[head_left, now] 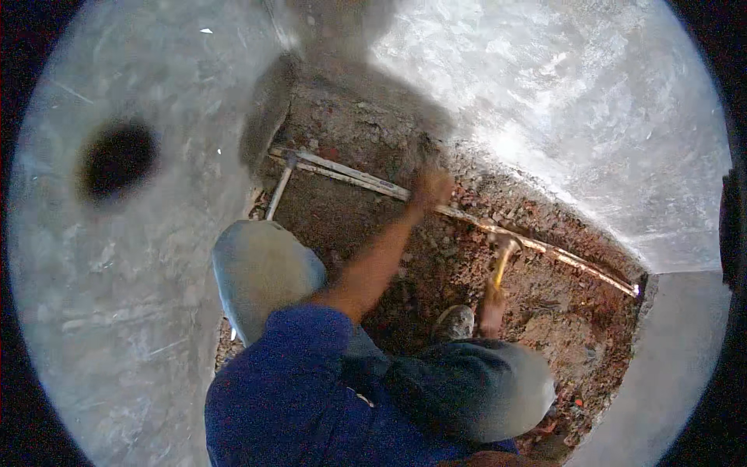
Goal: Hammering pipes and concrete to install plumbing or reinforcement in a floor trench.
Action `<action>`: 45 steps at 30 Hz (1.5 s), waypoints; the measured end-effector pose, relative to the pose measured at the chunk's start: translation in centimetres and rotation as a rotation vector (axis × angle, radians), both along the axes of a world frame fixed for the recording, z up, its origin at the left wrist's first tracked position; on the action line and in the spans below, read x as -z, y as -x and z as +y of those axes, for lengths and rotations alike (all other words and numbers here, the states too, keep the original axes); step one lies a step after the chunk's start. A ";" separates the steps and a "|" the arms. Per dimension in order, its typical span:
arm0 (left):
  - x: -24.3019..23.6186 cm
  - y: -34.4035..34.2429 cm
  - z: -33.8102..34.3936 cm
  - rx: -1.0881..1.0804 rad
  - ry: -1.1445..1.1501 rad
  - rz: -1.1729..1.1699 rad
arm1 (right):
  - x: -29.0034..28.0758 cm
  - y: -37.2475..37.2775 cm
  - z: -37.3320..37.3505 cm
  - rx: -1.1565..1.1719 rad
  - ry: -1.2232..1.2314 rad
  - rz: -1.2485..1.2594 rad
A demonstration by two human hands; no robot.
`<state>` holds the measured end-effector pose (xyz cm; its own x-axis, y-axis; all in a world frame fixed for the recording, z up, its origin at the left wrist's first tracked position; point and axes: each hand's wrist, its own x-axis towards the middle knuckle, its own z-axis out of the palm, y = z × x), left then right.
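My left hand (432,188) reaches forward over a long pale pipe (358,176) and appears closed round it; its fingers are blurred. In my right hand (492,307), lower and to the right, is a hammer (499,268) with a yellow handle. The hammer's dark head lies close beside the right stretch of the pipe; whether they touch I cannot tell. At the left end, a short pale pipe (280,191) branches off toward my knee. The pipes run across a bed of dark, broken soil and rubble (342,226).
Smooth grey plaster walls (560,101) rise beyond the pipe, and a grey surface (140,296) borders the dug area at left. My bent knees (268,265) and a shoe (454,321) are close to my hands. Another grey surface (677,335) edges the rubble at right.
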<state>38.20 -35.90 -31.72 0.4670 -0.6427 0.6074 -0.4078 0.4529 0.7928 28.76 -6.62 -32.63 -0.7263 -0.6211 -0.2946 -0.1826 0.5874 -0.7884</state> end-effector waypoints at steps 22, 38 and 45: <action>1.0 -8.3 -13.1 0.650 -0.036 -0.133 | -11.6 -0.8 -2.5 -0.096 0.292 0.322; -1.6 -10.7 -13.7 0.889 -0.284 0.242 | -11.9 -7.6 -25.0 -0.543 -0.325 0.606; 0.7 -9.6 -15.9 0.659 -0.291 0.169 | -15.0 -9.0 -24.0 -0.537 0.348 0.305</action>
<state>47.81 -51.83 -32.37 0.0003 -0.9462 0.3235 0.0140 0.3234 0.9461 37.79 -30.61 -17.61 -0.3122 -0.9375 0.1537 -0.6188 0.0779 -0.7817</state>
